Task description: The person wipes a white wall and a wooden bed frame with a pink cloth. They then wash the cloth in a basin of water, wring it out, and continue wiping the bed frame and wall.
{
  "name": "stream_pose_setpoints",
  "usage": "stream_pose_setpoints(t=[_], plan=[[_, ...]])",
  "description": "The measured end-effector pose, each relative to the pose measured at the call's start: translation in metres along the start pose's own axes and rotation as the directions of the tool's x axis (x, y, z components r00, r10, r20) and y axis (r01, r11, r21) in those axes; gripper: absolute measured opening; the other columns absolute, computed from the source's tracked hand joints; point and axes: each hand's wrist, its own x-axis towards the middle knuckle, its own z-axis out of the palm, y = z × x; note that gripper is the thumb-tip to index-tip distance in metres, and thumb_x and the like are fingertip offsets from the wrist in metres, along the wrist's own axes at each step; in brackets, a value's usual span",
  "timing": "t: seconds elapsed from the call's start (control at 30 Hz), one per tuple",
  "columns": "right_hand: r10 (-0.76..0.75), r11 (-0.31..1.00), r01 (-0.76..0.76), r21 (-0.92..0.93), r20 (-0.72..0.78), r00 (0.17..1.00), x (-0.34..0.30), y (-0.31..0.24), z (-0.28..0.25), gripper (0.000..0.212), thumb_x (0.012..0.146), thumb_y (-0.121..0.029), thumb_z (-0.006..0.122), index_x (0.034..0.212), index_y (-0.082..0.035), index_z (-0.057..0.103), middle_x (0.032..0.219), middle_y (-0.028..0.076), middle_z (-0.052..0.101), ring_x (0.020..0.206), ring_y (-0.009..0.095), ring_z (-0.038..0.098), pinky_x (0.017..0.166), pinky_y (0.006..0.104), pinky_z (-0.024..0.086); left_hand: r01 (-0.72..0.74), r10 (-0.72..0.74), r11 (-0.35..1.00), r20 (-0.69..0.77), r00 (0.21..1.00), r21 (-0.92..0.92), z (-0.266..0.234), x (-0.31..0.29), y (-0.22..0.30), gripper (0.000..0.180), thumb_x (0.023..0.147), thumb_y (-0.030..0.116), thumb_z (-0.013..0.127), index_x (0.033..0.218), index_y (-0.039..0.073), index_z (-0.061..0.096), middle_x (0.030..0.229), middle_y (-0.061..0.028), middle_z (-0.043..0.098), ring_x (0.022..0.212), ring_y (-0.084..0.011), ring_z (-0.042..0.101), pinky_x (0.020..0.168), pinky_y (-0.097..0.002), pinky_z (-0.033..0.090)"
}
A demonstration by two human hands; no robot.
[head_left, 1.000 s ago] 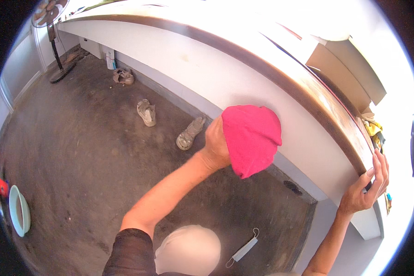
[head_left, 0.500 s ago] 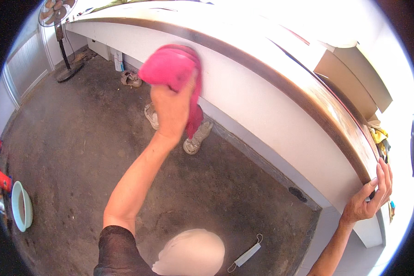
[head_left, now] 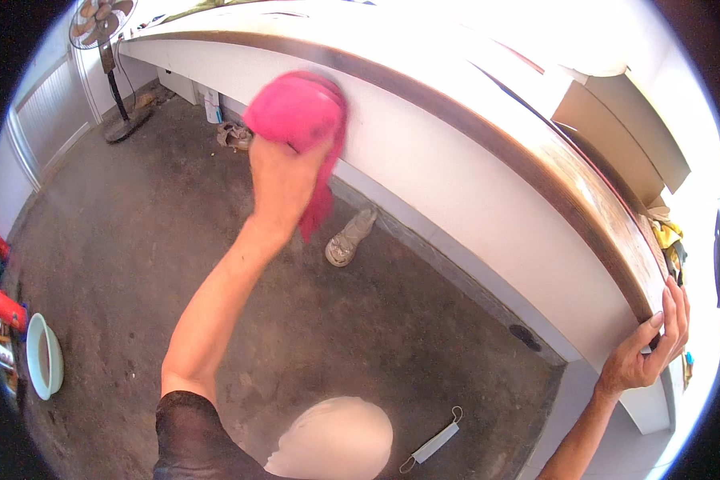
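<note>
A bunched pink cloth point(head_left: 296, 108) is in my left hand point(head_left: 284, 184), whose fingers are closed on it. The cloth lies against the white front panel point(head_left: 424, 160) of a long counter, just below its brown wooden edge point(head_left: 488, 132). One end of the cloth hangs down past my wrist. My fingertips are hidden by the cloth. At the counter's near right end, my right hand point(head_left: 644, 348) rests on the edge, fingers stretched over the top and thumb apart in front.
Below the counter stand a worn shoe point(head_left: 350, 240) and a brown shoe point(head_left: 234, 136). A face mask point(head_left: 436, 444) lies on the dark floor point(head_left: 424, 344). At left are a pale basin point(head_left: 35, 360) and a standing fan point(head_left: 116, 80). Cardboard point(head_left: 616, 132) leans atop the counter.
My left hand has shifted a little left, with the cloth still against the panel. One of the shoes beneath is now covered by my arm. The right hand stays on the counter edge.
</note>
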Motion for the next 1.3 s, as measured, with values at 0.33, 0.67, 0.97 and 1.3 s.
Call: stream_pose_setpoints(t=[0.33,0.67,0.97,1.3], plan=[[0.002,1.0,-0.002,0.027,0.003,1.0,0.0,0.0,0.001,0.027,0.097,0.003,0.042,0.118,0.003,0.059,0.123,0.017,0.062,0.121,0.034,0.054,0.106,0.0452,0.039,0.144,-0.139,0.983,-0.056,0.989,0.114,-0.004,0.021,-0.006,0.026,0.084,0.023,0.073,0.093,-0.001,0.067,0.079,-0.0073,0.068,0.075,-0.0137,0.061,0.071,-0.033,0.05],[0.004,1.0,-0.003,0.021,-0.016,1.0,0.0,0.001,-0.001,0.026,0.096,0.002,0.044,0.118,0.002,0.06,0.121,0.016,0.063,0.122,0.034,0.053,0.107,0.0452,0.037,-0.132,0.126,0.979,0.051,0.991,0.152,0.002,0.003,0.001,0.022,0.081,0.016,0.072,0.098,0.002,0.067,0.086,-0.0099,0.068,0.083,-0.0193,0.065,0.078,-0.0343,0.05],[0.035,0.998,-0.035,0.052,0.002,0.999,0.001,-0.005,0.0,0.028,0.096,0.001,0.044,0.119,0.0,0.06,0.123,0.014,0.063,0.124,0.031,0.052,0.109,0.0447,0.035,0.06,-0.061,0.992,0.007,0.998,0.115,-0.005,0.02,-0.003,0.022,0.084,0.02,0.072,0.096,0.002,0.067,0.085,-0.0084,0.069,0.08,-0.02,0.065,0.077,-0.0346,0.05],[0.028,0.997,-0.028,0.071,-0.008,1.0,-0.002,-0.002,0.003,0.027,0.098,-0.006,0.045,0.12,-0.007,0.061,0.126,0.011,0.062,0.126,0.028,0.051,0.112,0.0444,0.034,0.017,-0.016,0.994,-0.01,1.0,0.105,0.0,0.018,-0.001,0.021,0.084,0.019,0.071,0.095,0.002,0.067,0.085,-0.0077,0.069,0.079,-0.0189,0.064,0.076,-0.0336,0.049]])
